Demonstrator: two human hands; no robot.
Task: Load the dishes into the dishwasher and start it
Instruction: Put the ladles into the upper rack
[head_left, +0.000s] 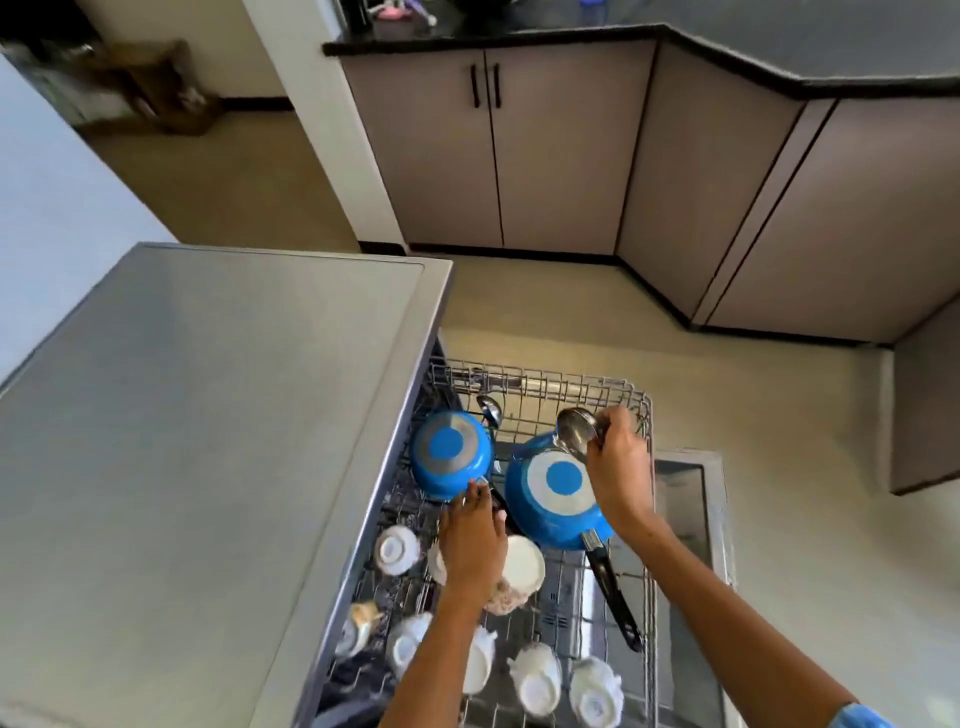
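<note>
The dishwasher's wire rack (643, 415) is pulled out below me. Two blue pans lie upside down in it: a small blue pan (451, 454) at the left and a large blue pan (550, 493) with a black handle (615, 597) at the right. My right hand (618, 467) grips a steel ladle (574, 430) over the large pan's far edge. My left hand (472, 535) reaches between the two pans with its fingers stretched out, over a white plate (522, 564). Several white cups (540, 675) stand upside down in the near rows. A second ladle (488, 410) lies behind the small pan.
The dishwasher's grey top (208, 441) fills the left side. Its open door (691, 509) lies flat under the rack at the right. Grey cabinets (519, 156) under a dark counter (571, 34) line the far and right walls, with beige floor (727, 389) between.
</note>
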